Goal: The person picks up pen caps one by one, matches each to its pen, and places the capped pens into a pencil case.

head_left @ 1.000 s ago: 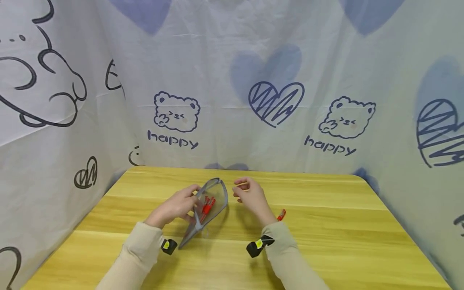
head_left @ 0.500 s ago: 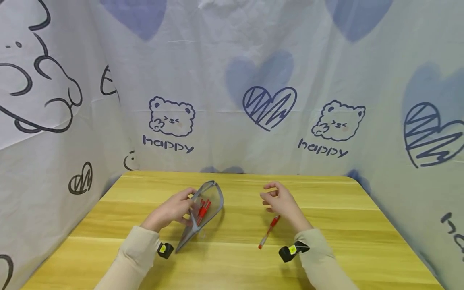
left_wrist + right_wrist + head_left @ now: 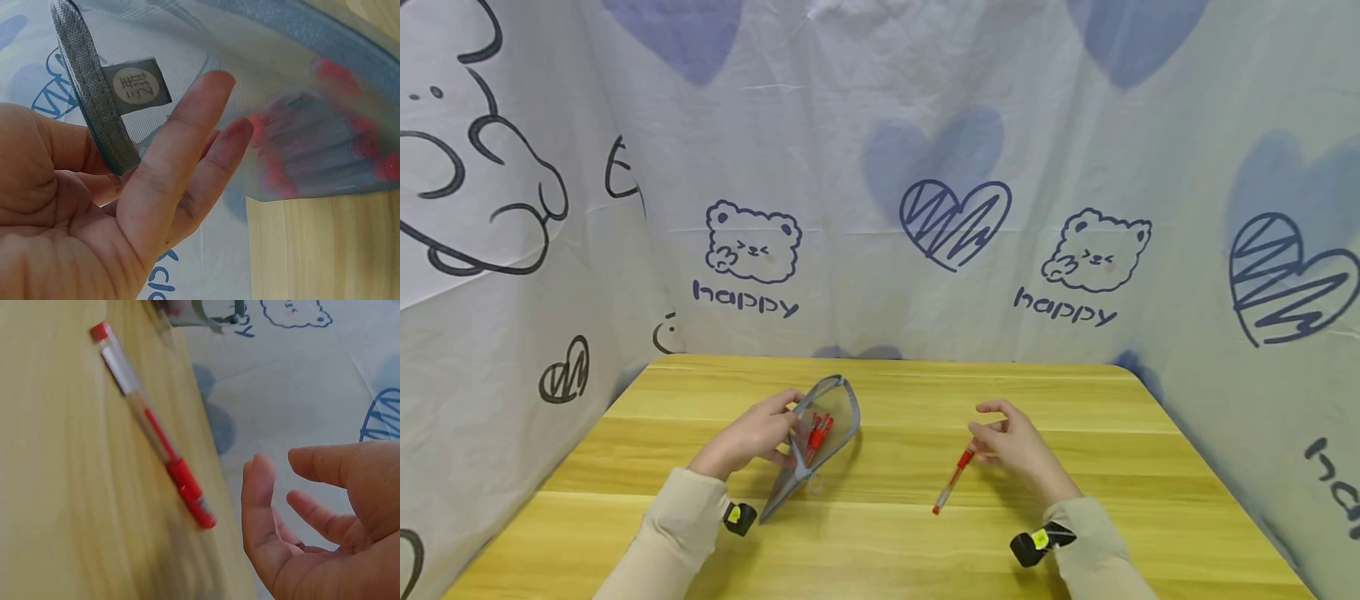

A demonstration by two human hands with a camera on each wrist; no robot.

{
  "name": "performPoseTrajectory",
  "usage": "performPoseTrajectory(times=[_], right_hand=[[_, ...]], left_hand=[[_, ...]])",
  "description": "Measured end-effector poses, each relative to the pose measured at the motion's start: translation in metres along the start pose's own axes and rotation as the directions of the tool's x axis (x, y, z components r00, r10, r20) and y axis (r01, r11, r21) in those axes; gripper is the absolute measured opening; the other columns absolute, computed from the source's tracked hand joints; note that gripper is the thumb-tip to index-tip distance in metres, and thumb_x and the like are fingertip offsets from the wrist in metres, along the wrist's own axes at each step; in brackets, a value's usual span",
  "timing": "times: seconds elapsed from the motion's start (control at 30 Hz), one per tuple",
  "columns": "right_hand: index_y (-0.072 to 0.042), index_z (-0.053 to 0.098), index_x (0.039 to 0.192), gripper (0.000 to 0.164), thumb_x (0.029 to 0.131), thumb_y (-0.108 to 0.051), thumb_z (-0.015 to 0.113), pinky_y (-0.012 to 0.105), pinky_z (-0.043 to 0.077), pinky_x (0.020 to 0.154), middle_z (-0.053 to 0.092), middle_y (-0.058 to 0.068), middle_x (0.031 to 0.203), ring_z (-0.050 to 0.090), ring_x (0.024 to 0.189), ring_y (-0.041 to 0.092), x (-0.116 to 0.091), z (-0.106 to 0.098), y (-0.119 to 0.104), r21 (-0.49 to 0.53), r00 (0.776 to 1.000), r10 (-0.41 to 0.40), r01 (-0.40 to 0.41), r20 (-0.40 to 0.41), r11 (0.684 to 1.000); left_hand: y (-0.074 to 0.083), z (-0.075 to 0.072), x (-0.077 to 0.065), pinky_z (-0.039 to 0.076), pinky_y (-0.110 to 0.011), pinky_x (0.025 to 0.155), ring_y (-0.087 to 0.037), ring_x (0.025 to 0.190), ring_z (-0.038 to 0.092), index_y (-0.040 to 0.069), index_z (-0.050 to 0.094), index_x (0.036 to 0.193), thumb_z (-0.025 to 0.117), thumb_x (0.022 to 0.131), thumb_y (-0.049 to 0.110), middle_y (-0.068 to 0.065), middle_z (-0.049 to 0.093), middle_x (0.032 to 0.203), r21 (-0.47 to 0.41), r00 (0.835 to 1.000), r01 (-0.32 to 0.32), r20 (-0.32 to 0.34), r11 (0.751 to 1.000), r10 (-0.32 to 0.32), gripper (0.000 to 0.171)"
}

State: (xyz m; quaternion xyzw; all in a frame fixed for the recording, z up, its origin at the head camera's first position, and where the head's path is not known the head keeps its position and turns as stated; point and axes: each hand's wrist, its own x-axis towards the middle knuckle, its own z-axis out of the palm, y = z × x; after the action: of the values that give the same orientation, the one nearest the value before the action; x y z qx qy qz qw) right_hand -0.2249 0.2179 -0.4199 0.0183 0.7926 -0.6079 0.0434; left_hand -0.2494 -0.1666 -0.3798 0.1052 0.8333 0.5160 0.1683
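Note:
My left hand [image 3: 756, 433] grips the rim of a grey mesh zip pouch [image 3: 781, 492], which gapes toward the right. Several red-capped gel pens [image 3: 818, 435] lie inside, showing through the mesh in the left wrist view. There the thumb side pinches the edge beside a small woven label [image 3: 139, 86], while other fingers stretch along the outside. My right hand [image 3: 1021, 446] hovers with loosely bent fingers and nothing between them. A single red gel pen [image 3: 953, 482] lies on the table just left of it; the right wrist view shows a gap between the fingertips and the pen's red cap [image 3: 192, 497].
The yellow wood-grain table [image 3: 887, 550] runs back to a white curtain [image 3: 865, 275] printed with hearts and bears. Curtain also hangs along both sides. A small black wrist camera [image 3: 740, 518] sits at the left cuff, another camera [image 3: 1030, 546] at the right.
My right hand has moved away from the pouch to the right and down, beside the loose pen, which its arm partly covered before. The left hand keeps holding the pouch in place.

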Motion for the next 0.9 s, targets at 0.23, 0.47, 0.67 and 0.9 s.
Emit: performPoseTrajectory(times=[0.23, 0.47, 0.67, 0.9], right_hand=[[0.003, 0.039, 0.157, 0.057, 0.108, -0.012, 0.063, 0.027, 0.058, 0.061, 0.071, 0.021, 0.11, 0.069, 0.073, 0.015, 0.001, -0.002, 0.014, -0.044, 0.999, 0.039, -0.04, -0.018, 0.998], [0.004, 0.042, 0.155, 0.057, 0.106, -0.013, 0.066, 0.024, 0.052, 0.054, 0.073, 0.017, 0.095, 0.062, 0.061, 0.012, 0.001, 0.002, 0.02, -0.127, 0.997, 0.072, -0.076, -0.032, 0.989], [0.004, 0.048, 0.149, 0.054, 0.102, -0.008, 0.071, 0.024, 0.054, 0.053, 0.073, 0.015, 0.09, 0.066, 0.062, 0.013, 0.0, 0.007, 0.023, -0.143, 0.995, 0.088, -0.093, -0.045, 0.985], [0.004, 0.052, 0.145, 0.05, 0.1, -0.005, 0.073, 0.025, 0.055, 0.053, 0.071, 0.013, 0.085, 0.065, 0.062, 0.014, 0.002, 0.013, 0.026, -0.173, 0.995, 0.075, -0.085, -0.062, 0.981]], left_hand=[[-0.001, 0.0, 0.001, 0.066, -0.048, 0.075, -0.027, 0.084, 0.07, -0.002, 0.05, 0.137, 0.034, 0.109, 0.005, -0.025, 0.066, 0.107, 0.014, 1.0, -0.004, 0.009, 1.0, 0.004, 0.033], [0.0, 0.001, 0.001, 0.066, -0.046, 0.074, -0.026, 0.084, 0.07, -0.002, 0.051, 0.137, 0.036, 0.109, 0.005, -0.024, 0.065, 0.106, 0.009, 1.0, -0.005, 0.012, 1.0, 0.004, 0.032], [0.001, 0.001, 0.002, 0.066, -0.045, 0.073, -0.026, 0.082, 0.069, -0.002, 0.052, 0.136, 0.036, 0.11, 0.006, -0.023, 0.064, 0.106, 0.011, 1.0, -0.01, 0.019, 1.0, 0.01, 0.031], [-0.001, 0.001, 0.002, 0.065, -0.044, 0.072, -0.027, 0.083, 0.069, -0.002, 0.052, 0.133, 0.037, 0.108, 0.005, -0.023, 0.063, 0.105, 0.006, 1.0, -0.013, 0.026, 1.0, 0.013, 0.03]])
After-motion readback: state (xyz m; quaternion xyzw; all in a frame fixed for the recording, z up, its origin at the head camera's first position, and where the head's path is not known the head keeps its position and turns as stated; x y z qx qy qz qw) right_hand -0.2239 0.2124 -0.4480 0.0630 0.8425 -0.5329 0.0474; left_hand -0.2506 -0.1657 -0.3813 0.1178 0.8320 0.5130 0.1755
